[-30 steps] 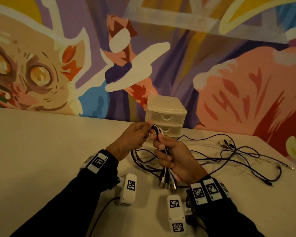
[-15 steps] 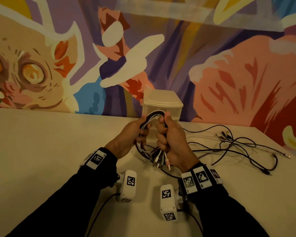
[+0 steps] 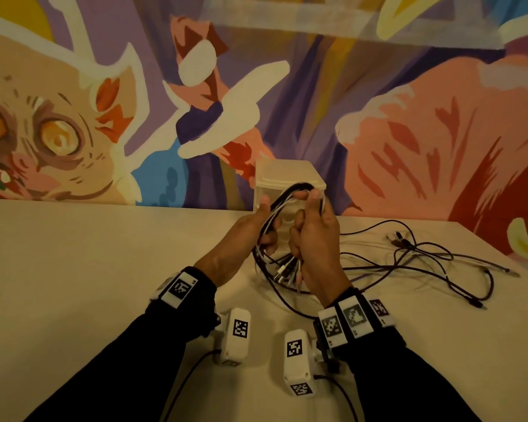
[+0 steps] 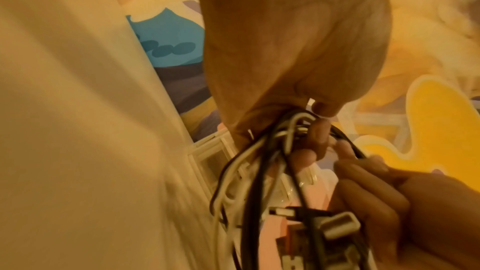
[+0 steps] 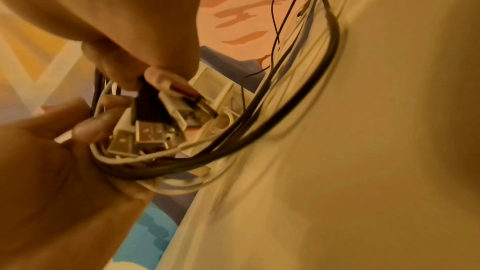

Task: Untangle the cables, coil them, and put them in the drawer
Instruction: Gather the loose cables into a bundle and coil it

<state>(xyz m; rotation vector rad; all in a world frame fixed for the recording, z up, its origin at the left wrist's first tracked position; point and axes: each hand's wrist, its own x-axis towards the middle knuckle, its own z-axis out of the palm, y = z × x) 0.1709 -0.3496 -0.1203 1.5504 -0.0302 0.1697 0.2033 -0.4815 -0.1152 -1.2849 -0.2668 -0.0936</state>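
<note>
From the head view, I have raised the cable bundle point(image 3: 282, 202) off the table point(image 3: 104, 269) since a second ago, a loop now formed before the drawer unit point(image 3: 288, 178); left hand point(image 3: 247, 236) and right hand point(image 3: 316, 236) each keep a closed grip on it. Loose cables point(image 3: 424, 260) remain right. On the left wrist, strands hang below my fingers point(image 4: 318, 141). On the right wrist, USB plugs point(image 5: 150, 130) sit just under the thumb.

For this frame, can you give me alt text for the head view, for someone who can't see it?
Two hands, left hand and right hand, hold a looped bundle of black and white cables above a pale table, in front of a small white drawer unit. More loose cables lie tangled to the right, with a colourful mural behind.
</note>
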